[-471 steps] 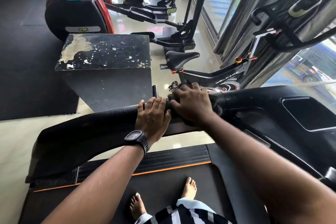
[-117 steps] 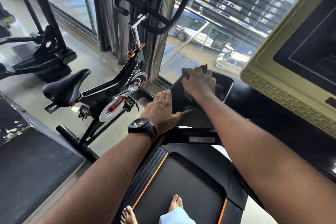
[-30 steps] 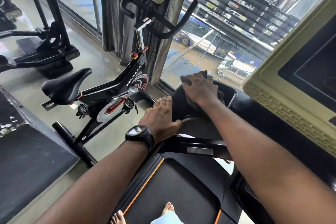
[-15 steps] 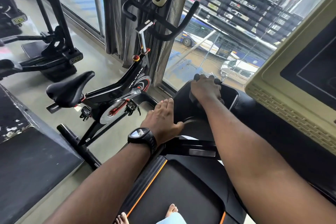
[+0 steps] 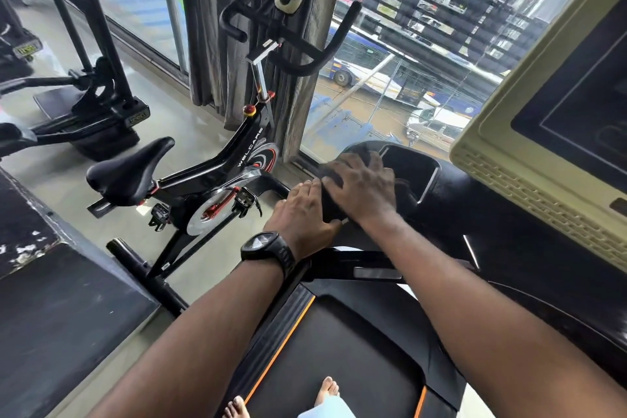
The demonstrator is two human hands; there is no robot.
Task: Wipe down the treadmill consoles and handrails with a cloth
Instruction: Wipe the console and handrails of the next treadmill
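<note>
On the glossy black treadmill console [image 5: 475, 204], right hand [image 5: 363, 188]: palm down, fingers spread and fairly straight, pressing flat on the cloth; not curled round it.
Cloth: dark grey rag [image 5: 326, 171], blurred, mostly hidden under the right hand; lies on the console's left end, beside the cup recess.
Left hand [image 5: 303, 215]: flat, fingers straight and together, holds nothing; rests on the console's left edge, fingertips touching the cloth side by the right hand.
Watch: black digital wristwatch [image 5: 268, 249] on the left wrist; face unreadable.
Cup recess: shallow black moulded tray [image 5: 415, 168] just right of the right hand.
Screen housing: beige plastic monitor frame [image 5: 502, 139] with vent grille, dark screen, far right; small plate on it unreadable.
Belt: black treadmill deck with orange edge stripes [image 5: 339, 360]; bare feet [image 5: 327, 390] on it at bottom edge.
Bike: black spin bike with red trim [image 5: 217, 176], left of the treadmill, apart from it; frame reads "WELCARE"; small white-and-black display on the handlebars.
Box: black wooden block with chipped paint [image 5: 61, 299], lower left.
Elliptical: black machine [image 5: 101, 105], upper left; yellowish labels, text too small to read.
Window: grey curtain [image 5: 210, 30] behind the bike; bus [image 5: 369, 69] on the street outside.
</note>
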